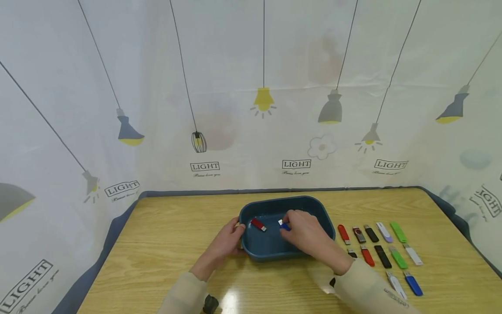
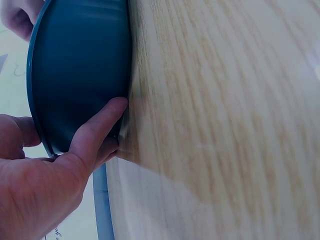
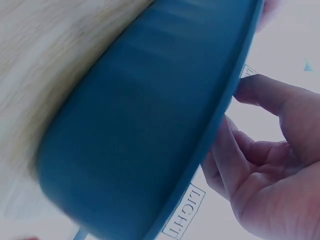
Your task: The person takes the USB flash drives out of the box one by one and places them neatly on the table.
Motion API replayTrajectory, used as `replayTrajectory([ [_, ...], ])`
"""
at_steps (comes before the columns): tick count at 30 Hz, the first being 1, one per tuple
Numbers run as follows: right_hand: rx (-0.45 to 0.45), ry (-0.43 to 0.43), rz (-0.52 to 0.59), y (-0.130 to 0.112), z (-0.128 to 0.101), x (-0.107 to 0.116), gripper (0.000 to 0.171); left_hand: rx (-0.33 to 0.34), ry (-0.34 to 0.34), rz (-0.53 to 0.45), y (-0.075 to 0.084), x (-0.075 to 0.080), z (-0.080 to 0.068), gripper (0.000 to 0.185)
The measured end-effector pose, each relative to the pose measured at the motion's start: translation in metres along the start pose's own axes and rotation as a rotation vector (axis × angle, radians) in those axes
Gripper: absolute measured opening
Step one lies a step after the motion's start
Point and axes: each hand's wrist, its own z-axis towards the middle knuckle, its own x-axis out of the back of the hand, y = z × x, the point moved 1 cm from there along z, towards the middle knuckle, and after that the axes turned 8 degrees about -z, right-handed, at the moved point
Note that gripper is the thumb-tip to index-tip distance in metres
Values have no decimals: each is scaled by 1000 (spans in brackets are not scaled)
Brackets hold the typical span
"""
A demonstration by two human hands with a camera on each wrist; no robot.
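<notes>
A dark blue tray (image 1: 274,203) stands on the wooden table (image 1: 164,244). My left hand (image 1: 235,235) grips its left end; in the left wrist view the thumb (image 2: 97,132) presses on the tray's outer wall (image 2: 80,65). My right hand (image 1: 286,227) reaches into the tray and pinches a blue USB stick (image 1: 283,225) with a silver plug just above the tray floor. A red USB stick (image 1: 258,224) lies on the floor to its left. The right wrist view shows the tray's outside (image 3: 145,125) and curled fingers (image 3: 260,155) past the rim; the stick is hidden there.
Several USB sticks lie in two rows right of the tray, among them red (image 1: 343,234), black (image 1: 382,256), green (image 1: 398,231), white (image 1: 413,254) and blue (image 1: 413,283). A printed curtain (image 1: 251,109) closes off the table's back and sides.
</notes>
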Motion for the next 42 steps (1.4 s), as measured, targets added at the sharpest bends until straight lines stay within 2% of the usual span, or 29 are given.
replayTrajectory([
  [7,-24,23,-1,12,-19,13,17,0,3,-11,0,1,-1,55],
  [12,-28,-11,9,22,-32,21,17,-6,13,-6,-1,3,-3,56],
  [24,-135,-54,6,55,-58,35,21,9,26,1,-2,5,-3,57],
  [34,-194,-69,-14,85,-88,32,18,7,26,4,-1,0,0,55],
  [42,-267,-152,-62,103,-107,24,18,2,9,-19,0,-1,0,54],
])
